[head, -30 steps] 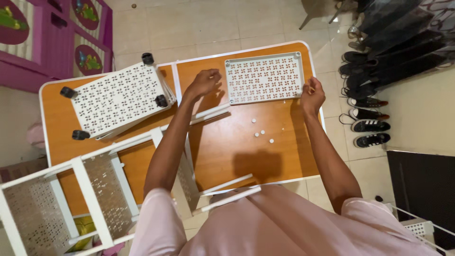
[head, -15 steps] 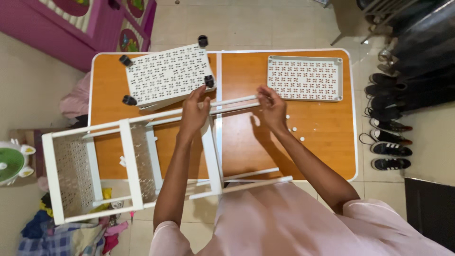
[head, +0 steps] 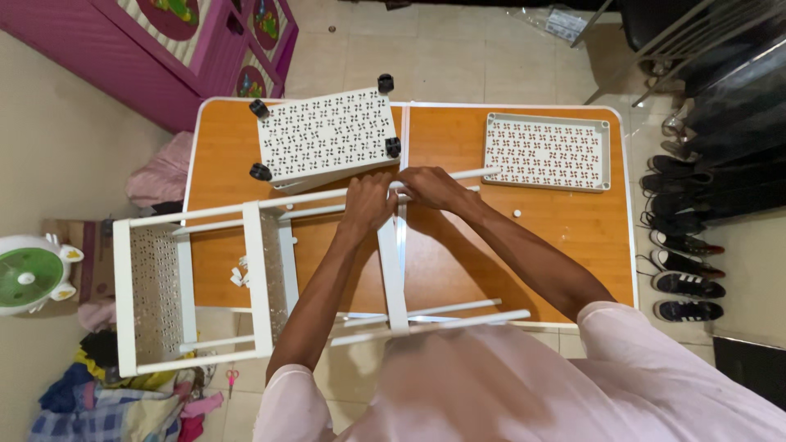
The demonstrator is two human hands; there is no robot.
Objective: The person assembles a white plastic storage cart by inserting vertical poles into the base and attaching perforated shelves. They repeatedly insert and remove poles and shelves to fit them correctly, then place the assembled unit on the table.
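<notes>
Two hands [head: 401, 196] on a white, perforated-shelf rack frame [head: 262, 270]

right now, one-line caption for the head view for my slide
Both hands, left hand and right hand, grip a white rack frame on an orange table.

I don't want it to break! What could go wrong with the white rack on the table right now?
1. The white plastic shelf rack frame lies on its side with its far end hanging past the edge of the orange folding table, so it may tip or slide off.
2. Both hands, left hand and right hand, grip one thin white pole; it might slip out of its joint.
3. The small white round pieces lie loose and could roll away.
</notes>
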